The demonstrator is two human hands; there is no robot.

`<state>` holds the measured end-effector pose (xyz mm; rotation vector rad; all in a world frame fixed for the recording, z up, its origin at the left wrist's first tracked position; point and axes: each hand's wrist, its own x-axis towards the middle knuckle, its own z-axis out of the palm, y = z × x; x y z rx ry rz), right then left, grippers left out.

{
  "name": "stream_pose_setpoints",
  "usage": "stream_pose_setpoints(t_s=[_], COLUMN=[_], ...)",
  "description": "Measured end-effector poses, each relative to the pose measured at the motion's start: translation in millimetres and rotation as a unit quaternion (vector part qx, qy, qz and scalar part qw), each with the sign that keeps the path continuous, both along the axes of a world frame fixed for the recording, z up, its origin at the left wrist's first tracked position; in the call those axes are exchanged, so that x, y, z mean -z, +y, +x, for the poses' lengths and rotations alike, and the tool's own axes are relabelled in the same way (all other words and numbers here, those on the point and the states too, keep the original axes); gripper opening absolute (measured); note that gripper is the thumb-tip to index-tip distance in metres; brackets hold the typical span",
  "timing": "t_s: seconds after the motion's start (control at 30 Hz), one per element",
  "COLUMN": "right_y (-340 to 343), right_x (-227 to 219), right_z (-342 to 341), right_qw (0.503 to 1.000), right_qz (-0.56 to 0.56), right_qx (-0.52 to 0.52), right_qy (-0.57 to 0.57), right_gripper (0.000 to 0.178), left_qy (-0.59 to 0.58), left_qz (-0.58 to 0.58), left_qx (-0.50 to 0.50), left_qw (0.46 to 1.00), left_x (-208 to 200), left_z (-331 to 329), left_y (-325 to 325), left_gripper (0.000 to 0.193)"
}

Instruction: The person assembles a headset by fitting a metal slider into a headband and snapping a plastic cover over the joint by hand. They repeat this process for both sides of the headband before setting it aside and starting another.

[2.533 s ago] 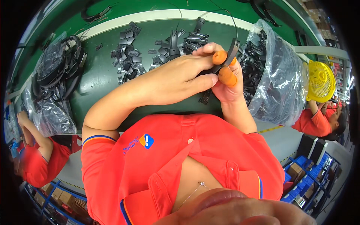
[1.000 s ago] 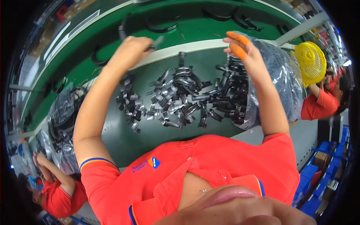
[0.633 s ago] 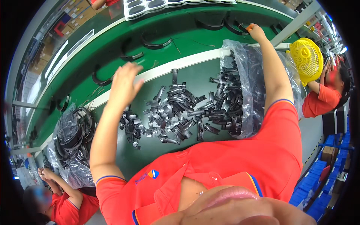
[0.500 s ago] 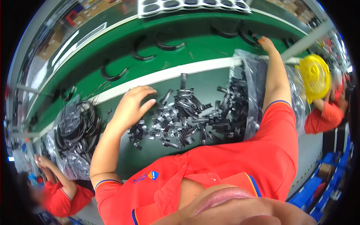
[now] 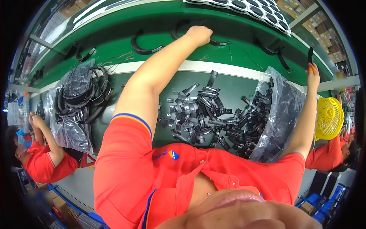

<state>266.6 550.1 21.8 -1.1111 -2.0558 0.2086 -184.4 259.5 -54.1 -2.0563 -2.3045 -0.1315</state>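
My left hand (image 5: pixel 200 35) reaches over the green surface with its fingers curled. It is by a black curved band, part of which (image 5: pixel 219 42) shows just right of the fingers; what the fingers grip is hidden. Far to the right, my right hand (image 5: pixel 313 78) is closed on the lower end of a black headband (image 5: pixel 310 55), which stands up from the fingers. More black curved bands lie along the green surface, one (image 5: pixel 146 50) left of my left hand and another (image 5: pixel 284 60) towards my right hand.
Small black clip-like parts (image 5: pixel 207 105) are heaped on the near table. A clear plastic bag (image 5: pixel 282 114) lies beside them, and a bag of black bands (image 5: pixel 84 95) sits at left. A yellow fan (image 5: pixel 329 118) is at right. A white tray with round pockets (image 5: pixel 255 10) stands beyond.
The view has shifted. My left hand has moved from above the near table out to the bands on the green surface. My right hand has moved right, with a black headband raised in it.
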Motion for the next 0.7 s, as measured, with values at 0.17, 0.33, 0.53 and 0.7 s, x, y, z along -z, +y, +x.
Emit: stream_pose_setpoints(t_s=[0.17, 0.33, 0.53, 0.7], right_y=[-170.1, -293.3, -336.5, -374.1], right_x=[-58.7, -55.3, -9.1, -26.9], right_z=[3.3, 15.2, 45.4, -22.8], right_qw=[0.996, 0.944, 0.958, 0.984], right_qz=[-0.038, 0.033, -0.033, -0.113], right_qx=[-0.075, 0.014, 0.055, -0.067], right_qy=[0.036, -0.327, -0.28, 0.118], right_gripper=[0.028, 0.015, 0.014, 0.033], left_qy=[-0.037, -0.057, -0.08, -0.121], left_qz=[-0.074, 0.038, 0.241, 0.32], left_qx=[-0.001, -0.022, 0.008, 0.13], left_qw=[0.997, 0.997, 0.967, 0.931], left_x=[-13.9, -13.8, -74.4, -106.1], left_z=[13.4, -8.3, 30.4, 95.2], left_y=[11.9, -21.1, -71.3, -154.7], left_gripper=[0.028, 0.021, 0.021, 0.026])
